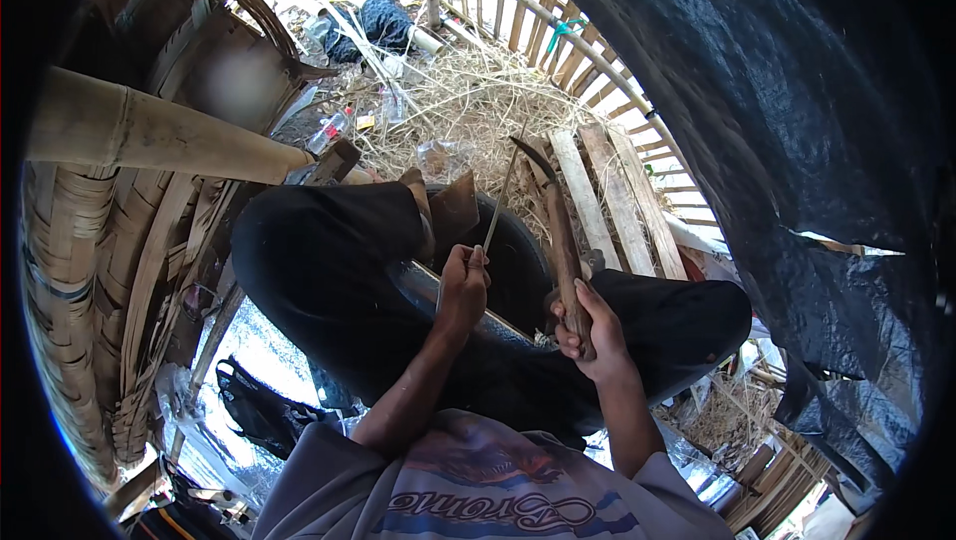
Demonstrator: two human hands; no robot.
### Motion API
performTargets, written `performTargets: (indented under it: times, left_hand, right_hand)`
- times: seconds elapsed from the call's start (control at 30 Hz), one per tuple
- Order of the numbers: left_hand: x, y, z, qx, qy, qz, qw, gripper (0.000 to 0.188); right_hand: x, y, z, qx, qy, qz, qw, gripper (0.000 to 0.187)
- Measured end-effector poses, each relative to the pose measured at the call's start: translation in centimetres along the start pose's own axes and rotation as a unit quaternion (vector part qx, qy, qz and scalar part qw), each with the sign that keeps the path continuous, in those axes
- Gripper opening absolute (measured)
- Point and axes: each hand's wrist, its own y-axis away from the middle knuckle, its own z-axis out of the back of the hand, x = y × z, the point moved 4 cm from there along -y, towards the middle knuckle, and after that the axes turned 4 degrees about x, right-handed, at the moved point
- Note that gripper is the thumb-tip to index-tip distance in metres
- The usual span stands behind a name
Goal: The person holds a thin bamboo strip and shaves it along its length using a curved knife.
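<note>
My left hand (461, 291) is closed in a pinch on a thin bamboo strip (501, 199), which points up and away over my lap. In my right hand (595, 329) is a knife (564, 231) with a long wooden handle, my fingers wrapped round its lower end. Its dark curved blade (536, 160) bends toward the upper end of the strip. Blade and strip look close together, but whether they touch I cannot tell. Beneath the hands are my legs (329, 261) in black trousers, spread apart, with a dark rounded object (518, 246) between them.
Pale shavings (478, 102) litter the ground ahead, with a plastic bottle (329, 132) among them. Wooden planks (602, 192) lie front right, by a bamboo fence (597, 57). Black sheeting (797, 122) hangs at right. A thick bamboo pole (169, 132) juts in from the left.
</note>
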Motion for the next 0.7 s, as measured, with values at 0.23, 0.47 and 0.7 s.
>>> performTargets:
  times: [0.23,0.47,0.7]
  left_hand:
    - [-1.1,0.4,-1.1,0.056,0.113,0.051,0.991,0.022]
    - [-1.3,3.1,-2.6,0.231,0.124,0.067,0.963,0.024]
    - [-2.4,7.0,-0.8,0.211,0.049,0.094,0.972,0.026]
  right_hand:
    - [-3.7,4.2,0.4,0.042,-0.038,-0.027,0.998,0.030]
    - [-0.8,-2.8,-2.7,-0.104,0.025,0.227,0.968,0.027]
    - [1.8,-6.3,-3.7,-0.036,0.002,0.301,0.953,0.027]
